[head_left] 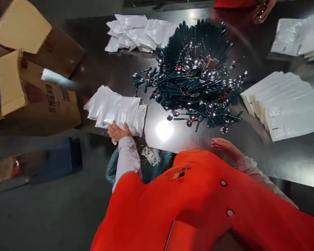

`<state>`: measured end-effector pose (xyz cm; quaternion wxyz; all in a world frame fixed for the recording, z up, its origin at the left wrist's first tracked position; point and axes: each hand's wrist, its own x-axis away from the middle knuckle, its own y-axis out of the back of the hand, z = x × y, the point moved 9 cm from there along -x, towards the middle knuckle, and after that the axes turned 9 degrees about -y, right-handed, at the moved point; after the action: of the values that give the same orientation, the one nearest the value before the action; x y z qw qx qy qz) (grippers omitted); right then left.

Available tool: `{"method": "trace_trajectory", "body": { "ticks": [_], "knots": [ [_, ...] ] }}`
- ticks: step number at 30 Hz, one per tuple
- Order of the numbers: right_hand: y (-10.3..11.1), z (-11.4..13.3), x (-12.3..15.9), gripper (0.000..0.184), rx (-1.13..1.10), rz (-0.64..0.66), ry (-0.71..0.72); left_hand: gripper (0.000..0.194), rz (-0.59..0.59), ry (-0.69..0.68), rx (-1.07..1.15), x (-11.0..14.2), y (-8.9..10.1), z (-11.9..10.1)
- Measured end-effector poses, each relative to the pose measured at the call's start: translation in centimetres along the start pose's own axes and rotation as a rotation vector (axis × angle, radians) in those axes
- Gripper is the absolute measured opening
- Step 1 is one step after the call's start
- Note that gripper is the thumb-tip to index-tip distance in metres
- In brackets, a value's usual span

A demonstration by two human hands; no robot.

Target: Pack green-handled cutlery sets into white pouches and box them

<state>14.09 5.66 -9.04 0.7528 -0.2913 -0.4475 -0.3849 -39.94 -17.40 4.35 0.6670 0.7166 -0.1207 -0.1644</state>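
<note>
My left hand (pixel 119 132) rests on the near edge of a row of overlapping filled white packets (pixel 117 109), thumb and fingers apart. My right hand (pixel 225 145) is by the table's near edge with its fingers stretched out, holding nothing that I can see. Between and beyond my hands lies a large heap of spoons (pixel 196 82) with dark green handles and shiny metal bowls. A fanned stack of flat white pouches (pixel 290 104) lies to the right of the heap, beyond my right hand.
Another pile of white packets (pixel 138 33) lies at the back. More flat white pouches (pixel 290 36) are at the far right. Open cardboard boxes (pixel 47 94) stand left of the metal table (pixel 157 136). Below its edge hangs a bag (pixel 112 165) with scraps. Across the table is a co-worker's hand (pixel 264 12).
</note>
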Motion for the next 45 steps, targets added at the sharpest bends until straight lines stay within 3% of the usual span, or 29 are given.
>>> {"method": "trace_trajectory", "body": {
  "ticks": [1,2,5,7,9,12,15,19,21,23,26,30,35,38,45],
  "knots": [
    [-0.1,-0.5,0.1,0.019,-0.018,-0.001,-0.016,0.067,-0.004,0.059,0.032,2.7,0.3,1.6],
    [-0.4,-1.0,0.0,0.017,-0.038,0.002,-0.037,0.063,0.063,0.033,0.077,5.3,-0.2,2.4],
    [-1.1,-1.4,-0.3,0.011,-0.039,0.019,-0.086,0.048,0.219,-0.106,0.167,11.5,-1.7,2.5],
    [-1.0,-0.5,-0.7,0.013,0.047,0.008,-0.067,0.043,0.246,-0.162,0.195,13.1,-2.6,1.4],
    [-0.1,0.8,-1.1,0.019,0.159,-0.037,-0.018,0.038,0.245,-0.199,0.213,13.1,-3.7,-0.8],
    [1.3,2.9,-1.6,0.026,0.25,-0.103,0.069,0.029,0.178,-0.277,0.294,11.5,-4.9,-7.3],
    [1.5,7.3,-1.7,0.026,0.372,-0.171,0.295,0.023,0.094,-0.519,0.55,10.5,-5.0,-17.7],
    [-1.6,18.9,-0.1,0.027,0.71,-0.364,0.784,0.019,0.199,-0.889,0.754,13.2,-4.4,-31.0],
    [-4.6,25.2,0.7,0.029,0.917,-0.42,0.998,0.018,0.312,-1.055,0.798,16.3,-4.2,-35.3],
    [-7.6,30.6,0.7,0.039,1.131,-0.435,1.125,0.019,0.43,-1.188,0.817,19.8,-4.2,-37.5],
    [-10.6,35.5,-1.5,0.046,1.452,-0.428,1.138,0.02,0.569,-1.251,0.829,23.5,-5.1,-37.2],
    [-11.7,38.0,-4.8,0.02,1.68,-0.43,1.098,0.018,0.674,-1.039,0.817,23.5,-7.9,-33.6],
    [-12.5,38.0,-6.2,0.035,1.905,-0.422,1.128,0.019,0.734,-0.766,0.78,21.8,-10.6,-30.4],
    [-12.8,37.4,-6.3,0.043,2.008,-0.404,1.137,0.019,0.735,-0.727,0.792,21.2,-10.9,-30.6],
    [-12.9,36.8,-6.1,0.043,2.025,-0.371,1.13,0.018,0.716,-0.648,0.854,19.6,-11.2,-31.1]
  ]
}}
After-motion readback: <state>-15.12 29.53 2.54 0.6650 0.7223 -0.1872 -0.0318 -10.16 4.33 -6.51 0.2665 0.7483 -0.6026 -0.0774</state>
